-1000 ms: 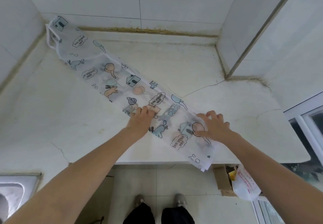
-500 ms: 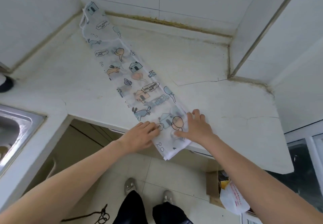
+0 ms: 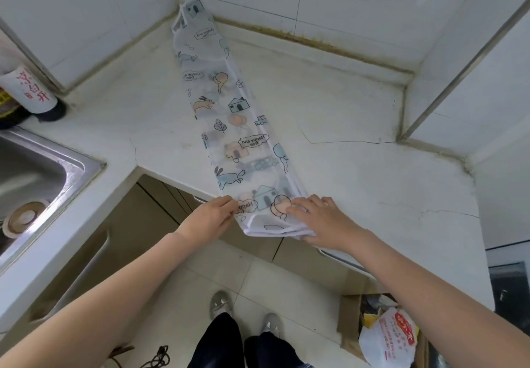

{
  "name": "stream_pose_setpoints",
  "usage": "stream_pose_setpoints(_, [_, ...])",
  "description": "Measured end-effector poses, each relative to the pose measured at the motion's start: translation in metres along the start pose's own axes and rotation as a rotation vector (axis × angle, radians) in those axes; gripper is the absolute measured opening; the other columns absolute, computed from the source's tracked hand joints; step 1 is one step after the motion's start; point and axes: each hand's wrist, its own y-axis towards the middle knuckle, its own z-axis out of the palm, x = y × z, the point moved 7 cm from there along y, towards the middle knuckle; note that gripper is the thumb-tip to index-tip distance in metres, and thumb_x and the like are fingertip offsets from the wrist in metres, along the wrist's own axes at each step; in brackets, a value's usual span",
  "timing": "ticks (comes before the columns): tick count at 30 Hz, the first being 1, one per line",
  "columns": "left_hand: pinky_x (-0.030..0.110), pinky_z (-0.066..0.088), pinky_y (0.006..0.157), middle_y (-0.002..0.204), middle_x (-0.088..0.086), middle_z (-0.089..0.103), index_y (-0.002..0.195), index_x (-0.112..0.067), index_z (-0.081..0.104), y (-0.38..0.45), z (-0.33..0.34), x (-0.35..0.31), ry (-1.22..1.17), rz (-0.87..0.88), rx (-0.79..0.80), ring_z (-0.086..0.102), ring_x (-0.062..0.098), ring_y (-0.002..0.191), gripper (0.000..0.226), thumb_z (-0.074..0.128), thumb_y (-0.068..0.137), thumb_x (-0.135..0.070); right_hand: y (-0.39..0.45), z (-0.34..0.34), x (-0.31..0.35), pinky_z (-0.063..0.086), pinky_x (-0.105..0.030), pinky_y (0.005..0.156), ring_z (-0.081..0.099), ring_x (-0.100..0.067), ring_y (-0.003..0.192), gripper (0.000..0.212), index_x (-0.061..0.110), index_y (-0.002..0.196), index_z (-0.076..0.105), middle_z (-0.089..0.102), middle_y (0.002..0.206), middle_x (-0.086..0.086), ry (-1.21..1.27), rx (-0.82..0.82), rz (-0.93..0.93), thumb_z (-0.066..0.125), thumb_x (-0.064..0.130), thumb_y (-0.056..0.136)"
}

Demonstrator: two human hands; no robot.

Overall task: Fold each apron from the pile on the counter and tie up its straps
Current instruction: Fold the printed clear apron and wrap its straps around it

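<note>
A thin white apron (image 3: 229, 115) printed with rabbits, houses and balloons lies folded into a long narrow strip on the white counter (image 3: 358, 184). It runs from the far wall corner to the near edge, where its hemmed end hangs slightly over. My left hand (image 3: 210, 219) is at the strip's near left edge, with curled fingers pinching the fabric. My right hand (image 3: 318, 219) lies on the near right end with fingers spread flat on top, covering that corner. The straps are not clearly visible.
A steel sink (image 3: 37, 172) is set in the counter at left, with a labelled bottle (image 3: 31, 92) behind it. Tiled walls close off the back and right. On the floor sit a cardboard box (image 3: 352, 321) and a white plastic bag (image 3: 387, 339). My feet are below the counter edge.
Both hands have slid down the strip to its near end at the counter edge. The view has swung, bringing the sink into sight at left.
</note>
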Motion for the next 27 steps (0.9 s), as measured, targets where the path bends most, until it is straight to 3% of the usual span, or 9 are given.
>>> stream_pose_setpoints(3, [0.033, 0.051, 0.069, 0.102, 0.009, 0.060, 0.113, -0.011, 0.059, 0.001, 0.008, 0.000, -0.004, -0.073, 0.120, 0.063, 0.027, 0.082, 0.030, 0.062, 0.084, -0.006, 0.016, -0.014, -0.001, 0.040, -0.032, 0.085, 0.051, -0.024, 0.109, 0.029, 0.008, 0.116, 0.060, 0.055, 0.121, -0.006, 0.123, -0.018, 0.038, 0.047, 0.022, 0.094])
stream_pose_setpoints(5, [0.031, 0.047, 0.077, 0.108, 0.007, 0.061, 0.116, -0.008, 0.064, -0.002, 0.008, 0.003, -0.072, -0.166, 0.164, 0.062, 0.027, 0.091, 0.026, 0.056, 0.091, -0.012, 0.025, -0.024, -0.008, 0.033, -0.031, 0.061, 0.050, -0.023, 0.073, 0.020, 0.003, 0.082, 0.060, 0.056, 0.079, -0.008, 0.267, 0.055, 0.084, 0.049, 0.016, 0.091])
stream_pose_setpoints(9, [0.018, 0.032, 0.053, 0.062, -0.001, 0.053, 0.064, -0.019, 0.057, -0.011, 0.000, 0.026, -0.320, -0.469, 0.108, 0.046, 0.014, 0.058, 0.024, 0.066, 0.087, -0.018, 0.031, -0.036, -0.032, 0.014, -0.025, 0.048, 0.024, -0.014, 0.051, 0.040, 0.015, 0.053, 0.032, 0.029, 0.053, 0.001, 0.414, 0.096, 0.170, 0.057, 0.013, 0.084])
stream_pose_setpoints(13, [0.020, 0.022, 0.048, 0.056, 0.004, 0.042, 0.061, -0.004, 0.053, -0.017, -0.007, 0.046, -0.399, -0.665, 0.099, 0.030, 0.012, 0.052, 0.036, 0.069, 0.084, -0.027, 0.038, -0.039, -0.044, 0.035, -0.021, 0.057, 0.047, -0.010, 0.053, 0.025, 0.003, 0.068, 0.060, 0.052, 0.061, -0.004, 0.804, -0.084, 0.295, 0.066, 0.017, 0.087])
stream_pose_setpoints(15, [0.014, 0.030, 0.052, 0.057, 0.004, 0.043, 0.061, -0.006, 0.052, -0.020, -0.009, 0.051, -0.581, -0.749, 0.046, 0.041, 0.015, 0.053, 0.036, 0.069, 0.084, -0.028, 0.046, -0.047, -0.046, 0.043, -0.026, 0.061, 0.052, -0.015, 0.052, 0.032, 0.004, 0.064, 0.051, 0.050, 0.063, -0.008, 0.934, -0.213, 0.344, 0.061, 0.020, 0.091])
stream_pose_setpoints(18, [0.024, 0.055, 0.082, 0.092, 0.008, 0.068, 0.091, 0.002, 0.066, -0.025, -0.001, 0.050, -0.993, -0.846, 0.002, 0.068, 0.022, 0.091, 0.026, 0.062, 0.090, -0.024, 0.063, -0.056, -0.039, 0.035, -0.025, 0.049, 0.052, -0.021, 0.045, 0.039, 0.015, 0.061, 0.033, 0.040, 0.056, -0.002, 0.723, -0.249, 0.425, 0.046, 0.022, 0.097])
stream_pose_setpoints(20, [0.021, 0.055, 0.082, 0.101, 0.010, 0.070, 0.103, 0.004, 0.066, -0.027, 0.001, 0.049, -1.084, -0.910, -0.017, 0.067, 0.019, 0.096, 0.030, 0.056, 0.094, -0.022, 0.073, -0.055, -0.032, 0.030, -0.027, 0.047, 0.053, -0.023, 0.044, 0.038, 0.017, 0.061, 0.032, 0.042, 0.056, -0.001, 0.596, -0.244, 0.460, 0.037, 0.020, 0.099])
stream_pose_setpoints(24, [0.020, 0.055, 0.076, 0.089, 0.007, 0.069, 0.094, -0.005, 0.067, -0.028, 0.001, 0.055, -0.955, -0.993, -0.018, 0.066, 0.016, 0.082, 0.029, 0.050, 0.097, -0.027, 0.088, -0.040, -0.024, 0.036, -0.028, 0.058, 0.064, -0.035, 0.085, 0.035, 0.020, 0.065, 0.039, 0.058, 0.085, -0.013, 0.465, -0.171, 0.548, 0.031, 0.016, 0.098])
stream_pose_setpoints(27, [0.022, 0.055, 0.066, 0.072, 0.005, 0.068, 0.080, -0.009, 0.064, -0.023, -0.002, 0.059, -0.827, -1.027, 0.020, 0.065, 0.012, 0.064, 0.034, 0.044, 0.099, -0.028, 0.092, -0.034, -0.024, 0.042, -0.032, 0.078, 0.056, -0.035, 0.108, 0.025, 0.005, 0.106, 0.058, 0.059, 0.116, -0.018, 0.393, -0.128, 0.647, 0.035, 0.011, 0.097])
